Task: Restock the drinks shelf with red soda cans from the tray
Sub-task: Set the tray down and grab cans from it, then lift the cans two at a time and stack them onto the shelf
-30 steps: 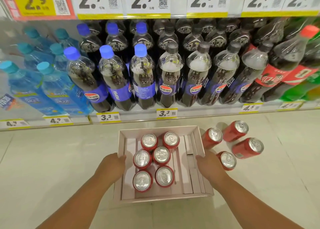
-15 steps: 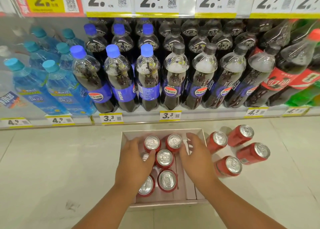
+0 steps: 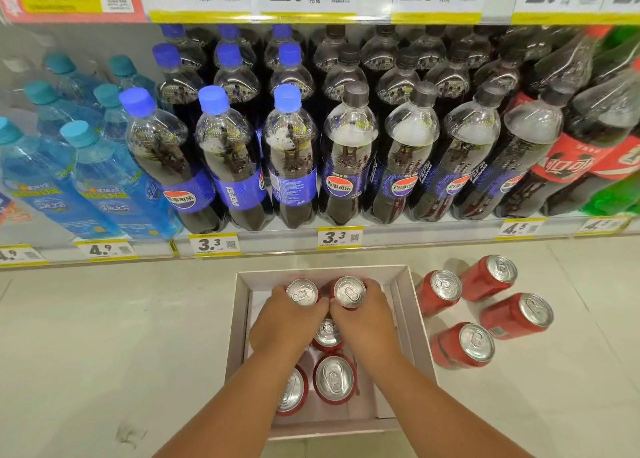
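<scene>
A pale cardboard tray (image 3: 410,322) sits on the floor below the drinks shelf (image 3: 398,239) and holds several upright red soda cans. My left hand (image 3: 282,322) is wrapped around the far left can (image 3: 302,292). My right hand (image 3: 367,319) grips the can beside it (image 3: 349,291). Both held cans stand in the tray's far end. Another can (image 3: 328,333) shows between my wrists, and two more (image 3: 333,378) stand at the near end, the left one (image 3: 289,393) partly hidden by my left forearm.
Several red cans (image 3: 464,345) stand on the tiled floor right of the tray. The shelf above is packed with cola bottles (image 3: 349,166), blue water bottles (image 3: 104,180) at the left and red-labelled bottles (image 3: 568,159) at the right. Price tags line the shelf edges.
Both hands left the tray's sides, moved inward over the cans and closed on the two far cans. The camera has come closer to the shelf and tray.
</scene>
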{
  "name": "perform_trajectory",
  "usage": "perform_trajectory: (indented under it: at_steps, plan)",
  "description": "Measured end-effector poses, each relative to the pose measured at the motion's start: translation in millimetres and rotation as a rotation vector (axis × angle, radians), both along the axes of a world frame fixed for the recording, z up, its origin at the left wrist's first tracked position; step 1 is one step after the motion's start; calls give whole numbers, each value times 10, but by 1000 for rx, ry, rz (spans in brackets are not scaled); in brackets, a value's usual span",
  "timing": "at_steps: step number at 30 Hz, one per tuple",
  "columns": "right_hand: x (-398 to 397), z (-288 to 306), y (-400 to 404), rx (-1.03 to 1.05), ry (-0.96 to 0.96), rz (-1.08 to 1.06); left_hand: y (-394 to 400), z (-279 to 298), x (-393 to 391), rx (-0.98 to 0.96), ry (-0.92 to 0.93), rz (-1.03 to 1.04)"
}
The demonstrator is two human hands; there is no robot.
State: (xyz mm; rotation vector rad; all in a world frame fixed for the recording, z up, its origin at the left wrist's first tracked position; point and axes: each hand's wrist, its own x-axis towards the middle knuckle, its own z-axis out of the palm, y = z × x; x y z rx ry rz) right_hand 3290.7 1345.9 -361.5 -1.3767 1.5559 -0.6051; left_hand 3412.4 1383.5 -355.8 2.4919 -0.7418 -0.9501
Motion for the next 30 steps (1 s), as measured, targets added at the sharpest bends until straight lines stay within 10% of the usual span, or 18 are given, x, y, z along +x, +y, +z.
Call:
perform_trajectory:
  at_steps: [30]
  plan:
    - [-295,477,-140,-141,55,69,291,476,278,-451,-12,-15]
